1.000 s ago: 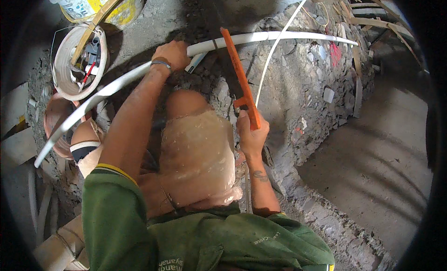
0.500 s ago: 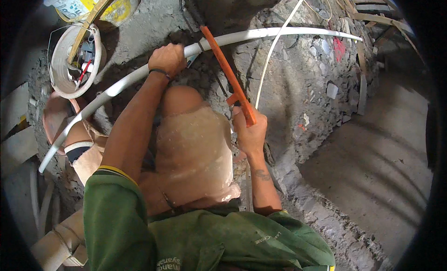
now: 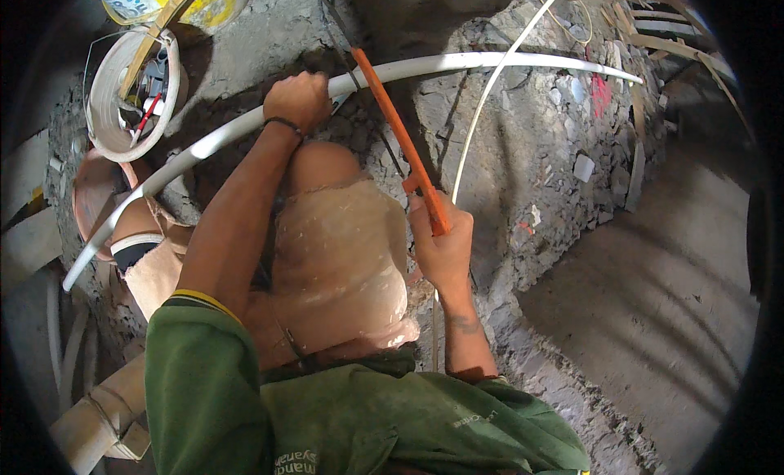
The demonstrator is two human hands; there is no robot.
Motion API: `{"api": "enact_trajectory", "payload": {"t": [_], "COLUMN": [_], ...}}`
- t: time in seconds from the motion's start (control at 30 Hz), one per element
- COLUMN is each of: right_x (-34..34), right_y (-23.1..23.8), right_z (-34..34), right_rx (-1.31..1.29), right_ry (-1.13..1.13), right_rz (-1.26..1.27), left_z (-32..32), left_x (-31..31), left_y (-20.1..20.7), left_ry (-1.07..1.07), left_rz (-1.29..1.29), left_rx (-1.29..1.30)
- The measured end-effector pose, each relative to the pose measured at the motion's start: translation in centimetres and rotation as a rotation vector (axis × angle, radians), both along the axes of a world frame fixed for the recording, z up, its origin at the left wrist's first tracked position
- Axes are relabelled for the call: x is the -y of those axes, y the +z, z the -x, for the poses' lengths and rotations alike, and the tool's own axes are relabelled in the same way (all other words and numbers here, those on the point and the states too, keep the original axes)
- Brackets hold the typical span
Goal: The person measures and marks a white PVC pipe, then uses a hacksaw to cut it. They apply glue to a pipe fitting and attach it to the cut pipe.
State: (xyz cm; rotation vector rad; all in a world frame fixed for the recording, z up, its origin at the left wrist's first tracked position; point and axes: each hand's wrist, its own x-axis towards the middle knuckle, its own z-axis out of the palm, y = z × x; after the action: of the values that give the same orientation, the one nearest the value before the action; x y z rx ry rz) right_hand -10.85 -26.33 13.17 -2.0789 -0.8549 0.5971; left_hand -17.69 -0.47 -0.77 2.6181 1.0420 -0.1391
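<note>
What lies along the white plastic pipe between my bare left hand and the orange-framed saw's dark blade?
Just a short, bare stretch of that pipe, in the head view.

The left arm (image 3: 224, 258) extends from the lower left of the frame to the upper centre, angled rightward. The left hand (image 3: 296, 101) is clenched, back upward. The right forearm (image 3: 464, 332) rises almost upright from the lower centre-right. The right hand (image 3: 442, 240), right of centre, is clenched, thumb leftward. A bent knee (image 3: 324, 165) lies between the two arms
</note>
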Motion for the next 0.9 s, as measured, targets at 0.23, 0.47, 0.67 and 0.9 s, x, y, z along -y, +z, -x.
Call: {"api": "enact_trajectory", "payload": {"t": [0.23, 0.47, 0.67, 0.9], "right_x": [-1.6, 0.6, -8.0, 0.8], "right_y": [-0.5, -1.9, -6.3, -4.2], "right_z": [0.1, -0.4, -3.3, 0.1], "right_rx": [0.097, 0.15, 0.274, 0.331], "right_ry": [0.059, 0.124, 0.147, 0.22], "right_rz": [0.158, 0.024, -0.032, 0.031], "left_z": [-0.2, 0.0, -1.2, 0.5], "left_x": [-0.2, -0.6, -0.5, -1.7], "left_y": [-0.8, -0.1, 0.4, 0.3], "left_ry": [-0.011, 0.033, 0.009, 0.0], "left_rz": [-0.019, 0.019, 0.076, 0.165], "left_rx": [0.027, 0.035, 0.019, -0.033]}}
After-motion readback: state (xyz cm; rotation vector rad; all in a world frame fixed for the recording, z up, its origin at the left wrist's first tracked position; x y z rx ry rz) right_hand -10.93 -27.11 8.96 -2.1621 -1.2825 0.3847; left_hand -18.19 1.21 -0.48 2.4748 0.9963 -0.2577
